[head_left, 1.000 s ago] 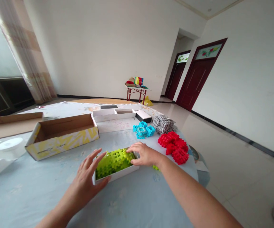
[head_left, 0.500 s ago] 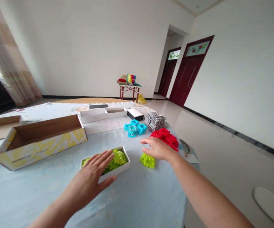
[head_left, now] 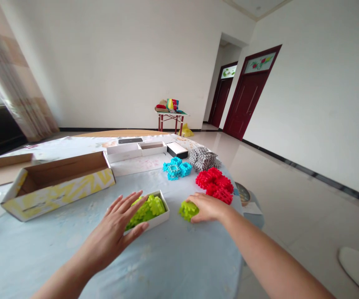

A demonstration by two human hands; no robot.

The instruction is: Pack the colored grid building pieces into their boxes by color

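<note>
**A:** Starting at the far left, what do we have?

**B:** We see a flat cardboard strip [head_left: 1, 165] on the pale blue tablecloth [head_left: 57, 253], then a long open cardboard box [head_left: 59, 197] with a yellow-patterned outside.

**A:** And our left hand [head_left: 111, 232]?

**B:** It's wide open, fingers spread, over a shallow white tray [head_left: 161, 211] of lime-green interlocking blocks [head_left: 146, 209]. It has hold of nothing. The thumb lies at the tray's near rim, though we can't tell if it touches.

**A:** Behind that tray?

**B:** Two white box trays [head_left: 123, 153] sit side by side with a black-and-white box [head_left: 177, 150] just beside them. Nearer us are a turquoise block cluster [head_left: 175, 168] and a grey block heap [head_left: 202, 159].

**A:** Now our right hand [head_left: 209, 207].

**B:** Its fingers are curled down over a loose lime-green block clump [head_left: 187, 210], which lies on the cloth just right of the tray. The hand is partly closed and cups the clump against the table. A red block pile [head_left: 214, 185] sits just beyond those fingers.

**A:** Anything further right?

**B:** Past the table edge, a round patterned plate [head_left: 242, 194] rests low down, partly hidden.
</note>
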